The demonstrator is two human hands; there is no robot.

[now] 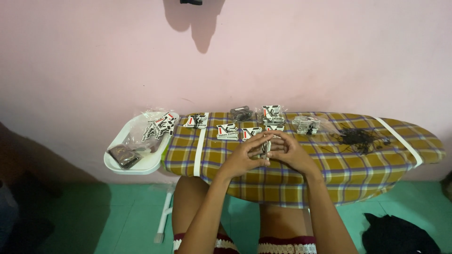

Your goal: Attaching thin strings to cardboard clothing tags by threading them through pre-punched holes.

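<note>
My left hand [245,157] and my right hand [289,153] meet over the middle of a plaid-covered ironing board [348,171]. Together they pinch a small printed card tag [265,146] between their fingertips. Just beyond the hands lie small stacks of black, white and red card tags [228,131] in a row. A loose tangle of thin black strings [359,139] lies on the board to the right of my right hand.
A white tray [141,164] at the board's left end holds a clear bag of tags [157,124] and a dark packet [123,155]. More bagged tags [307,124] sit at the board's far edge. Pink wall behind, green floor below, dark cloth [400,235] at bottom right.
</note>
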